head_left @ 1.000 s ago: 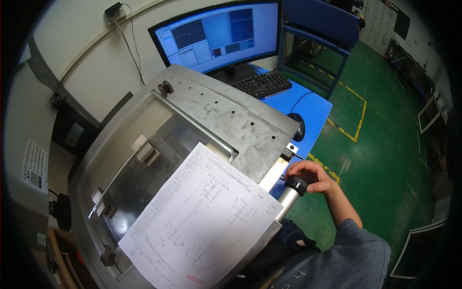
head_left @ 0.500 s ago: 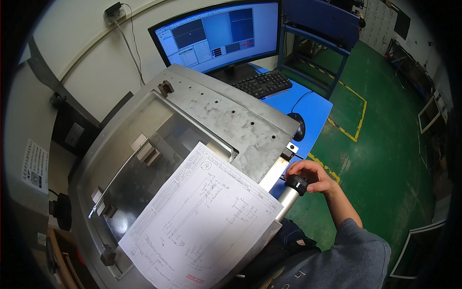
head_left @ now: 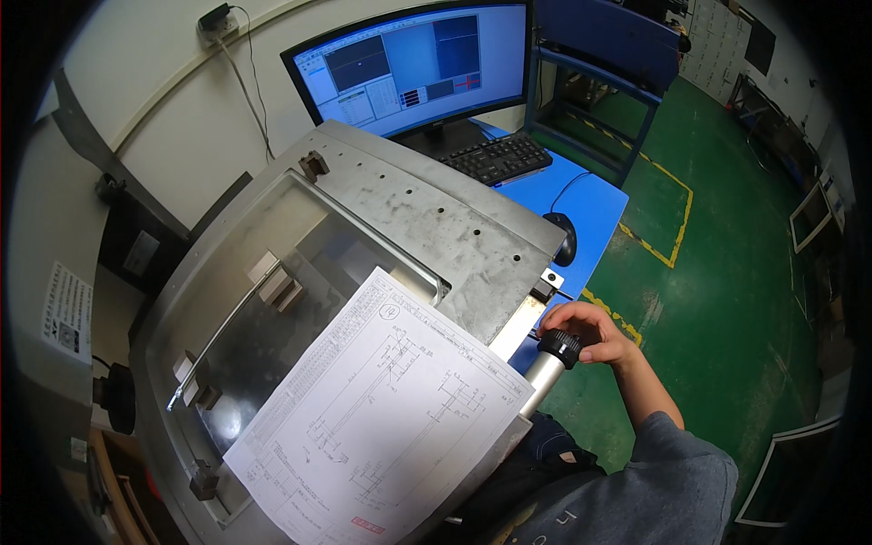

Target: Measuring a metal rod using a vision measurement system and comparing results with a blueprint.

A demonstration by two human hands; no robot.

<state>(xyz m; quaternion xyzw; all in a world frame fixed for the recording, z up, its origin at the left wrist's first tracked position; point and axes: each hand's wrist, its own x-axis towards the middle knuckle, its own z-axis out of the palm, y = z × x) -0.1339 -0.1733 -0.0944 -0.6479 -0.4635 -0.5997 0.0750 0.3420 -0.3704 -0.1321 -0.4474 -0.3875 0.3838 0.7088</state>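
My right hand (head_left: 599,334) curls its fingers and thumb around a ribbed black knob (head_left: 559,347). The knob caps a silver tube (head_left: 542,386) at the right side of a grey metal measuring machine table (head_left: 436,236). A sheet of paper with a technical drawing (head_left: 391,400) lies over the near part of that table. On the glass plate (head_left: 241,400), a thin metal rod (head_left: 224,329) rests across two small supports, one metal block (head_left: 280,289) at its upper end and another (head_left: 198,392) at its lower end. My left hand is out of sight.
Behind the table stand a lit monitor (head_left: 409,68), a black keyboard (head_left: 495,160) and a mouse (head_left: 564,239) on a blue desk (head_left: 595,204). Small dark clamps (head_left: 313,166) sit at the glass frame's edge. A machine column rises at left; green floor (head_left: 727,272) spreads right.
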